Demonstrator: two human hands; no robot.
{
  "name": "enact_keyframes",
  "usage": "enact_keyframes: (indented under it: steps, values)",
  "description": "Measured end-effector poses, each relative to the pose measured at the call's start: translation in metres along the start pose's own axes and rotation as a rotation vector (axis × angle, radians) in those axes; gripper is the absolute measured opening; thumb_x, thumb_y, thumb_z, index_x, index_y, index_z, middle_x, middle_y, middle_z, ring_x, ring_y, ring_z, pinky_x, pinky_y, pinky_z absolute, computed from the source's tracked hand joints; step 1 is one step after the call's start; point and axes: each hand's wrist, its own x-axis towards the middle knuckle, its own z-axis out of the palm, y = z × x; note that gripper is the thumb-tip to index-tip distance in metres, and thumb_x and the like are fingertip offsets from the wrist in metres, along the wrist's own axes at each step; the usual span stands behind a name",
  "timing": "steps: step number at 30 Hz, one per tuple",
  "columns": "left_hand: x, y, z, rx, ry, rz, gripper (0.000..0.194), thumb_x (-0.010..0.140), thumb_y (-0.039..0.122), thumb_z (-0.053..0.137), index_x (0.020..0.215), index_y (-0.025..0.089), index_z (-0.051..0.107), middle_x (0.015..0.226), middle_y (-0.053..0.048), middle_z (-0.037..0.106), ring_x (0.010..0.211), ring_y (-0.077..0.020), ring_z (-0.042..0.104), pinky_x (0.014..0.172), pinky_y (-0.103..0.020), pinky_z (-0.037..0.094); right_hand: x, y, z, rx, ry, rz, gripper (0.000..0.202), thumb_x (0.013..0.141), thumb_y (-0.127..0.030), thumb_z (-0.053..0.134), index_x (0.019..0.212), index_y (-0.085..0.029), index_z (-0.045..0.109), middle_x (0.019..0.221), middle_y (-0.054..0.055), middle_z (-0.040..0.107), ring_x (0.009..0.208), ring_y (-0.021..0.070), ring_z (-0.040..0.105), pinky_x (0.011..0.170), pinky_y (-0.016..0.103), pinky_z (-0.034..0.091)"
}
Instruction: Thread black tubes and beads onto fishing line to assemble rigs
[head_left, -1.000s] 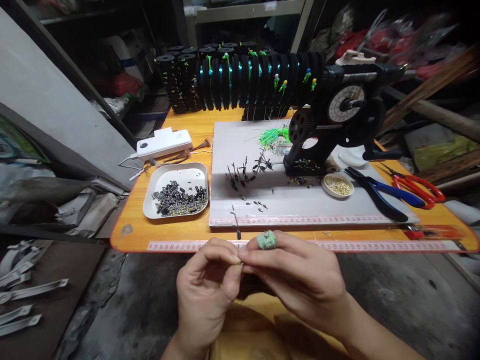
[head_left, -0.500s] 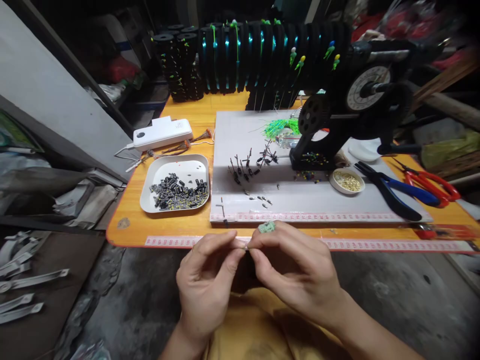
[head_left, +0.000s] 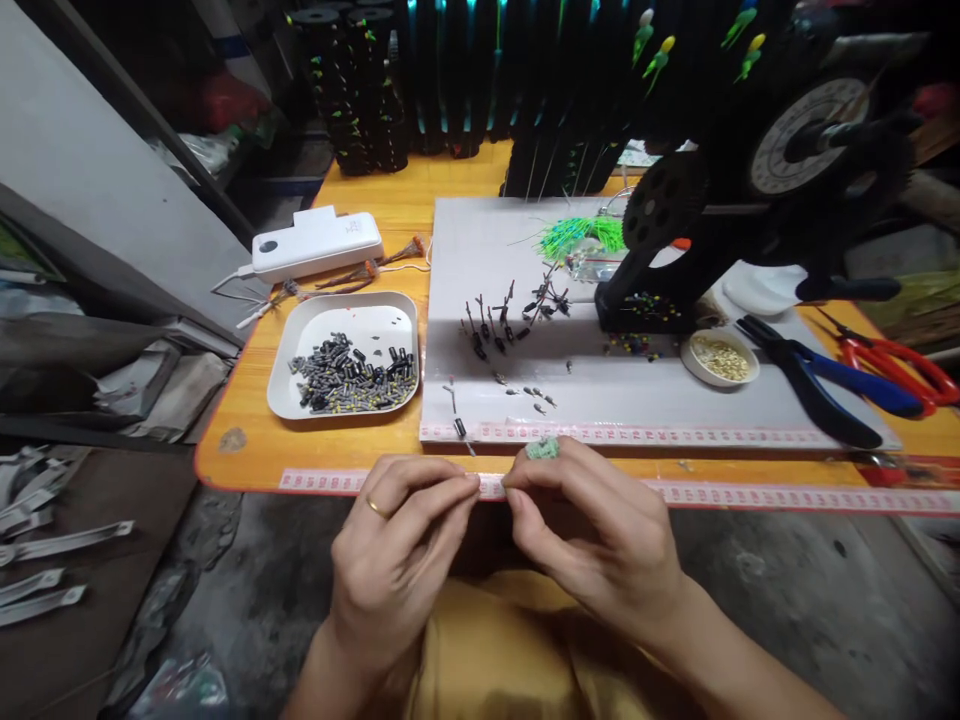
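My left hand is closed in a pinch just off the table's front edge, a gold ring on one finger. Across a small gap, my right hand is pinched too, thumb against index finger, with a green wrap on a finger. Whatever either pinch holds is too small to make out. Just beyond the left fingertips, a small black cylindrical piece with a thin stem lies at the front of the grey board. More black stemmed pieces and several tiny metallic bits are on this board.
At left stand a white tray of small grey and black parts and a white power bank. Right are a dish of gold bits, blue-handled pliers and red-handled pliers. A black spool machine stands behind; measuring tape lines the edge.
My fingertips, together before, have moved apart, and the left hand has shifted left and turned so its ring shows. The camera view has moved in and tilted down slightly.
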Motion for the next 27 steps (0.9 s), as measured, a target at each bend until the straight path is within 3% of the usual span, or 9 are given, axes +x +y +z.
enact_keyframes:
  steps: [3, 10, 18, 27]
  values:
    - [0.006, -0.003, -0.005, 0.149, -0.104, 0.041, 0.019, 0.084, 0.006, 0.069, 0.094, 0.022, 0.070, 0.084, -0.004, 0.072, 0.081, -0.0198, 0.064, 0.075, -0.035, 0.054, 0.000, 0.001, 0.003, -0.087, -0.018, -0.068, 0.013, 0.090, -0.003, 0.060, 0.091, -0.016, 0.062, 0.076, 0.004, 0.062, 0.068, 0.0150, 0.054, 0.061, 0.027, 0.046]
    - [0.011, -0.002, -0.008, 0.235, -0.266, -0.129, 0.010, 0.085, 0.009, 0.064, 0.082, 0.016, 0.070, 0.085, -0.008, 0.061, 0.086, -0.0253, 0.050, 0.075, -0.042, 0.045, -0.002, 0.001, 0.005, -0.239, -0.080, -0.087, 0.013, 0.091, -0.002, 0.059, 0.087, -0.014, 0.063, 0.072, 0.004, 0.056, 0.070, 0.0173, 0.046, 0.064, 0.030, 0.042]
    - [0.017, -0.004, -0.018, 0.239, -0.362, -0.186, 0.009, 0.084, 0.010, 0.063, 0.082, 0.017, 0.069, 0.086, -0.006, 0.054, 0.088, -0.0248, 0.047, 0.075, -0.041, 0.037, -0.001, -0.001, 0.013, -0.312, -0.087, -0.108, 0.013, 0.092, -0.005, 0.060, 0.084, -0.015, 0.064, 0.070, 0.002, 0.051, 0.067, 0.0171, 0.044, 0.062, 0.031, 0.039]
    - [0.017, -0.005, -0.020, 0.207, -0.377, -0.201, 0.009, 0.084, 0.008, 0.061, 0.080, 0.016, 0.065, 0.086, -0.005, 0.056, 0.090, -0.0247, 0.048, 0.077, -0.041, 0.037, 0.003, -0.003, 0.017, -0.338, -0.076, -0.119, 0.013, 0.092, -0.006, 0.062, 0.083, -0.016, 0.063, 0.068, 0.002, 0.050, 0.065, 0.0169, 0.045, 0.060, 0.029, 0.040]
